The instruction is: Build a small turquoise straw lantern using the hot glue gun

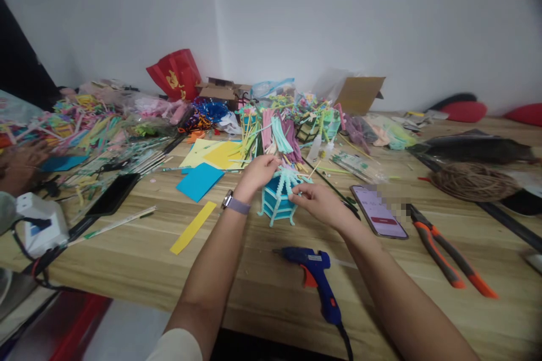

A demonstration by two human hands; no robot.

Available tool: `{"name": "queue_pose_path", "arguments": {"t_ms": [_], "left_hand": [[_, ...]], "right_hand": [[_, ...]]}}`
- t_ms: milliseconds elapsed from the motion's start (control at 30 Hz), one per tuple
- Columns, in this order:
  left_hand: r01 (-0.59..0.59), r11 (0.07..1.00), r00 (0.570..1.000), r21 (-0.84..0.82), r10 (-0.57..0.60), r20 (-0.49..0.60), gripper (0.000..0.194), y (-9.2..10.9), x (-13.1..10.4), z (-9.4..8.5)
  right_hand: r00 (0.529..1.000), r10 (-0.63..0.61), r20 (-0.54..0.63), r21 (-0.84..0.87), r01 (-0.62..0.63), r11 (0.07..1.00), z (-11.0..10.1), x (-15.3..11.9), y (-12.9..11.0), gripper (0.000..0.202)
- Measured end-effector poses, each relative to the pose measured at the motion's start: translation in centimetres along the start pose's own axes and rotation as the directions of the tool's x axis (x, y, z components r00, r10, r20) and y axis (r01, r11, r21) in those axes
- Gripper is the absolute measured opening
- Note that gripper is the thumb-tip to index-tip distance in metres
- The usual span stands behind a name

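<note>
A small teal pavilion model (pixel 277 203), made with fuzzy pipe cleaners along its roof ridges and legs, stands upright on the wooden table. My left hand (pixel 259 174) is closed at the back left of its roof, the fingertips pinched near the peak. At the right edge of the roof, my right hand (pixel 315 201) closes thumb and fingers on a light teal pipe-cleaner ridge. Fine detail between the fingertips is too small to make out. In front of the model lies a blue glue gun (pixel 311 259) with a red trigger, its nozzle pointing left.
Right of the model are a phone (pixel 378 211) and orange-handled pliers (pixel 451 254). To the left lie a yellow strip (pixel 193 228) and blue sheets (pixel 200 181). Bundles of pipe cleaners (pixel 279 130) crowd the back. Another person's hand (pixel 25 161) is at far left.
</note>
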State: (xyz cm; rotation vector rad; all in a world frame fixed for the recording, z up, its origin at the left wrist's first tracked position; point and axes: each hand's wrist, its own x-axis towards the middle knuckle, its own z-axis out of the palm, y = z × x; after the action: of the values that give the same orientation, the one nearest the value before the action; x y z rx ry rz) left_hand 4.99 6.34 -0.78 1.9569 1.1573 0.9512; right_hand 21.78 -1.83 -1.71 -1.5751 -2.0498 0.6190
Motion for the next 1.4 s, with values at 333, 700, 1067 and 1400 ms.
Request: {"name": "queue_pose_path", "arguments": {"t_ms": [333, 700, 1067, 1400], "left_hand": [[-0.008, 0.997, 0.971, -0.078, -0.011, -0.241, 0.023, -0.3, 0.2, -0.7], [-0.092, 0.995, 0.977, 0.043, 0.099, -0.188, 0.027, 0.1, 0.0, -0.5], [-0.051, 0.991, 0.999, 0.124, 0.050, 0.009, 0.041, 0.9, -0.5, -0.8], [0.244, 0.920, 0.943, -0.308, -0.151, 0.295, 0.036, 0.9, -0.8, -0.3]], "right_hand": [[1.000, -0.012, -0.009, 0.000, 0.012, 1.000, 0.1, 0.1, 0.1, 0.027], [1.000, -0.020, 0.004, 0.007, 0.020, 1.000, 0.0, 0.0, 0.1, 0.027], [1.000, -0.027, 0.013, 0.015, 0.027, 1.000, 0.0, 0.0, 0.3, 0.029], [0.999, -0.008, 0.035, 0.078, 0.005, 0.997, 0.0, 0.0, 0.2, 0.026]]}}
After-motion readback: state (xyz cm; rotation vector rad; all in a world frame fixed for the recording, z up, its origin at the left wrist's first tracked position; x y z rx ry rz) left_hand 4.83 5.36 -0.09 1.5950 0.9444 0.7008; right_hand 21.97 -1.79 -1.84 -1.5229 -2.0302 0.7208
